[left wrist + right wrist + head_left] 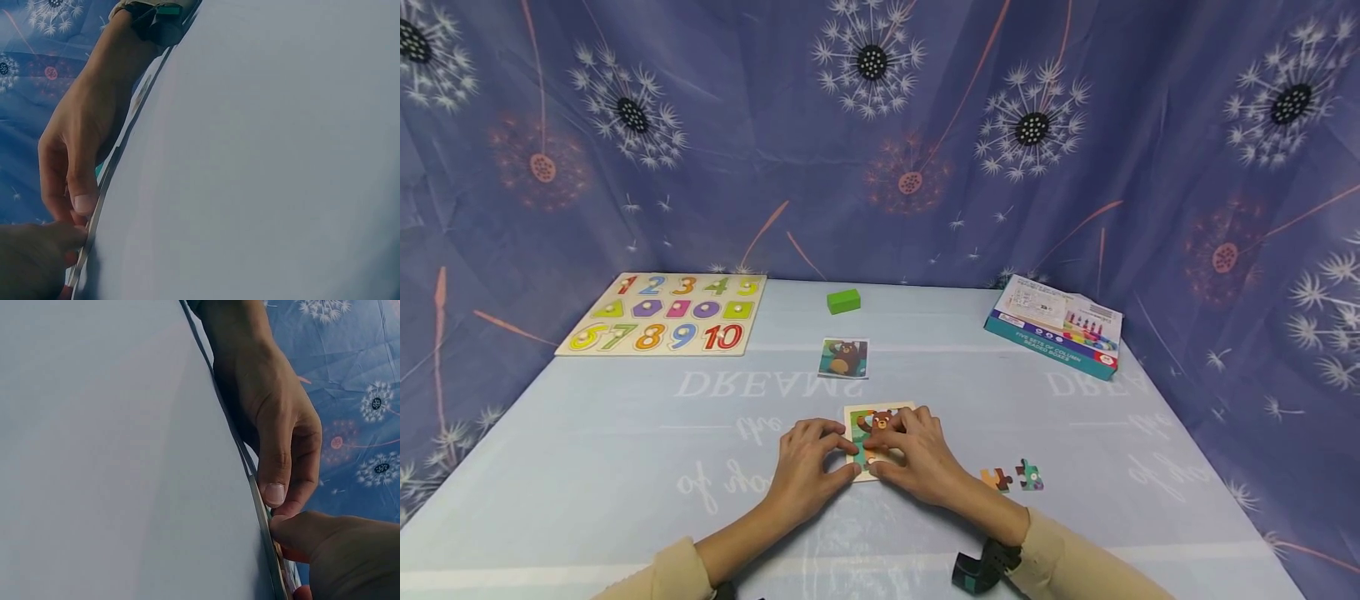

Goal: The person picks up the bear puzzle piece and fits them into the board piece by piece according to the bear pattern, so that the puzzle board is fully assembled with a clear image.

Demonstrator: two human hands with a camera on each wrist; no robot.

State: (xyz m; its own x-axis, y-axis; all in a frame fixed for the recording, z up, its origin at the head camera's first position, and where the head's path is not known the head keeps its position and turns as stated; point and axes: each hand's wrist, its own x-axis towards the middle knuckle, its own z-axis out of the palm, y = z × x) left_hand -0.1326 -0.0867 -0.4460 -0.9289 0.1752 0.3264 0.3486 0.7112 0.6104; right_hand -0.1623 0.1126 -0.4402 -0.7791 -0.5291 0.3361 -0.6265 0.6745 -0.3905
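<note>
A square wooden jigsaw board (856, 409) with a pale rim and a brown bear picture lies in front of me in the head view. My left hand (808, 462) is at its left side, holding the edge with the thumb low and the index finger over the picture. From the right, my right hand (921, 457) reaches over the board, its thumb and index finger bent around an orange-and-teal puzzle piece (872, 456) in the lower picture. Both wrist views show the hands meeting at the board's thin edge (265, 528); the fingers hide much of the picture.
Two loose puzzle pieces, one orange-brown (997, 479) and one teal (1030, 475), lie right of the right forearm. Beyond the board are a bear picture card (843, 358) and a green block (844, 301). A number board (658, 312) stands back left, a beaded-boxes carton (1054, 325) back right.
</note>
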